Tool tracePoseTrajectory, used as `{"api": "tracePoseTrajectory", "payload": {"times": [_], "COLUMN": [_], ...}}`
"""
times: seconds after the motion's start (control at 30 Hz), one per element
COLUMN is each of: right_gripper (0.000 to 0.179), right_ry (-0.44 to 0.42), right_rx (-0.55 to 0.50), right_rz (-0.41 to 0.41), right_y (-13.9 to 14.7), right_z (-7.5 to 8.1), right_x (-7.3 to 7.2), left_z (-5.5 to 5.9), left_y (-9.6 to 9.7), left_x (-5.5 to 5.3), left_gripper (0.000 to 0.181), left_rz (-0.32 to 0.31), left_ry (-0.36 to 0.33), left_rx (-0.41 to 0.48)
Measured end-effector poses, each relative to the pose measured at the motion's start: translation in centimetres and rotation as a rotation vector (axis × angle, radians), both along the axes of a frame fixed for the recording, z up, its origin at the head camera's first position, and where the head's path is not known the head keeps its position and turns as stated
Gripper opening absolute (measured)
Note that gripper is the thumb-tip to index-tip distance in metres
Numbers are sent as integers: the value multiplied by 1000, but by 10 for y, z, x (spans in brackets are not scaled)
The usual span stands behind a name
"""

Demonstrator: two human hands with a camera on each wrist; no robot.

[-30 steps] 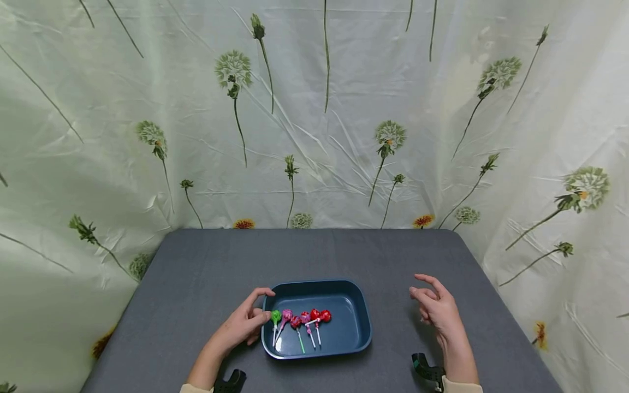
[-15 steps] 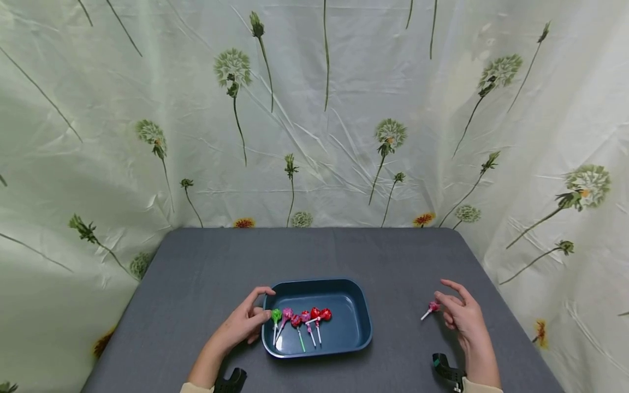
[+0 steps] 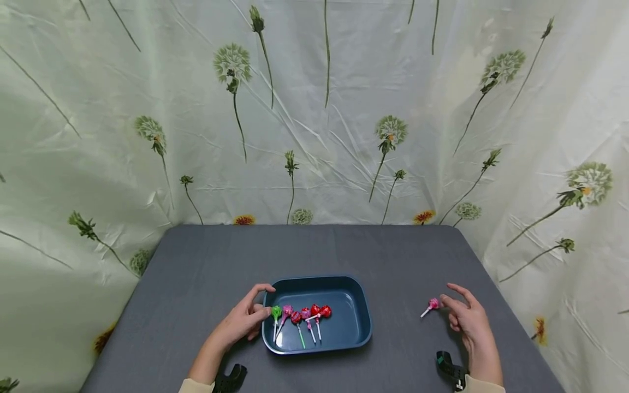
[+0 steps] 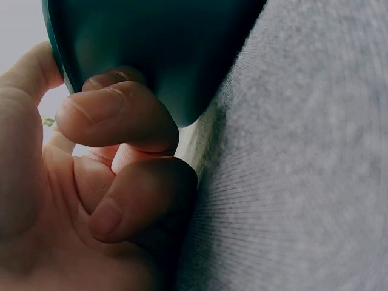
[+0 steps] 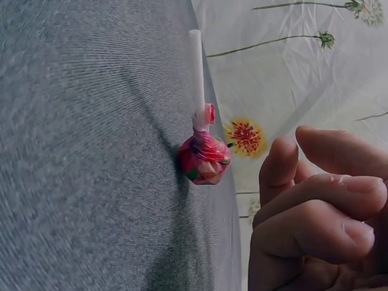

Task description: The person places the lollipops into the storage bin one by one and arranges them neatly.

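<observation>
At the left end of a dark blue tray [image 3: 344, 343], my left hand [image 3: 242, 322] grips the rim, with the thumb over the edge; in the left wrist view several of its fingers [image 4: 130, 115] curl beside the outer wall. Several lollipops lie in the tray's left half, among them a green one [image 3: 276, 312] near the thumb and a red one [image 3: 326, 311]. A pink wrapped lollipop [image 5: 205, 159] lies on the tabletop to the right. Just right of it hovers my right hand [image 3: 469, 322], fingers loosely bent, holding nothing and apart from the candy.
Grey cloth covers the table [image 3: 334, 251]. A pale curtain [image 3: 314, 125] printed with dandelions hangs behind and at both sides. Black straps [image 3: 448, 368] sit at both wrists.
My right hand has shifted right and slightly toward me, and the pink lollipop, not visible at first, now shows on the table. My left hand keeps its hold on the tray.
</observation>
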State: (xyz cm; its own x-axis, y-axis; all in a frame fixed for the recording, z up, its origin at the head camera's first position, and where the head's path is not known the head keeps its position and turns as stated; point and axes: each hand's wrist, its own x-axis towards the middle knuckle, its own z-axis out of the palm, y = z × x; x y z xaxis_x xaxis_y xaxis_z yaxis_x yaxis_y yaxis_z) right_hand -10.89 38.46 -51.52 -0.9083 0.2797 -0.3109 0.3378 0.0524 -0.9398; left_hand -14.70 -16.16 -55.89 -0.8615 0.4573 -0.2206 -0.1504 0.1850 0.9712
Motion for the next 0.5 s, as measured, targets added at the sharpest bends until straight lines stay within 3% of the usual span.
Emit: {"api": "tracePoseTrajectory", "payload": {"times": [0.2,0.5], "right_gripper": [51,52], "right_ry": [-77,-106], "right_rx": [19,17], "right_rz": [7,30], "right_y": [-4,-13], "right_z": [-6,-16], "right_x": [-3,-3], "left_z": [1,0], "left_y": [1,0], "left_x": [0,1], "left_gripper": [51,50], "left_rz": [5,5], "left_ry": [5,-10], "left_rx": [0,2]}}
